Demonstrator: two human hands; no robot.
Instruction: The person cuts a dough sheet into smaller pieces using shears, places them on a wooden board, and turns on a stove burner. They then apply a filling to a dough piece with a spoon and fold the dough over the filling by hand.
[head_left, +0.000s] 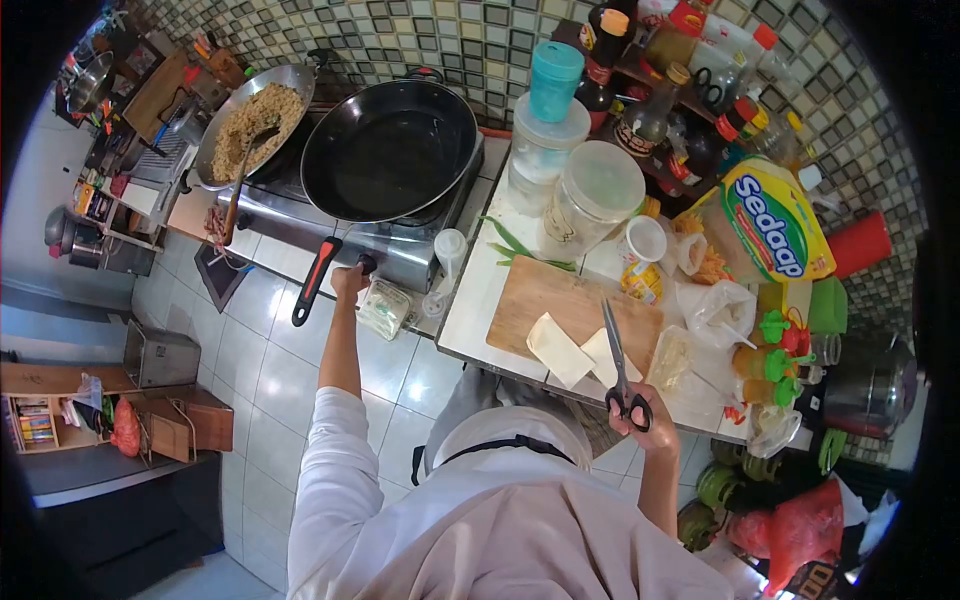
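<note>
My left hand (348, 284) reaches to the front of the gas stove (400, 248), its fingers closed at the dark stove knob (367, 263). Beside that hand is the black and red handle of a frying pan (385, 150), which sits on the right burner and looks bare inside. My right hand (650, 425) grips a pair of scissors (615, 350) by the black handles, blades pointing away from me. Under the blades, two pale folded sheets (560, 350) lie on the wooden cutting board (520, 300), overhanging its near edge.
A wok (215, 160) of fried rice with a spatula is on the left burner. Tall plastic jars (592, 195), green leaves (510, 240) and sauce bottles (650, 115) stand behind the board. A clear plastic box (385, 308) is near my left wrist. Bags and condiment bottles (765, 360) crowd the right.
</note>
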